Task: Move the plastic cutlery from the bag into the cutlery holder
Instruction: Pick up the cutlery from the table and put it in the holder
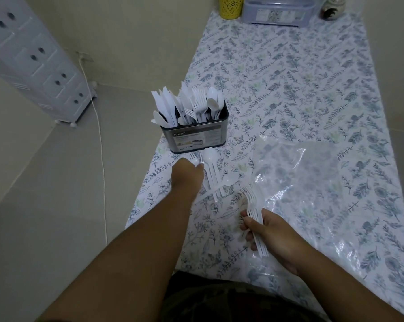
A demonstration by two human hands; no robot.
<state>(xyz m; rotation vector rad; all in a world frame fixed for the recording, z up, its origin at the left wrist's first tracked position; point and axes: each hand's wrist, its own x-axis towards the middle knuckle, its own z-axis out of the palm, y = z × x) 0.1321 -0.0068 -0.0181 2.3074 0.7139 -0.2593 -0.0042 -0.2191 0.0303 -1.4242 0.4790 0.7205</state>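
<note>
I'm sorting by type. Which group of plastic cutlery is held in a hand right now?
The bundle of forks, gripped in the right hand. The spoons lie loose on the table; the rest stand in the holder.

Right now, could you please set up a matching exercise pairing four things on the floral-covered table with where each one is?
Things:
1. bundle of white plastic forks
2. loose white plastic spoons
3. clear plastic bag
4. metal cutlery holder with a printed label

Places:
A. lying flat on the right of the table
B. standing upright near the table's left edge, full of white cutlery
C. gripped in the right hand
D. on the cloth in front of the holder, by the left hand

Pairs: 1-C, 2-D, 3-A, 4-B
</note>
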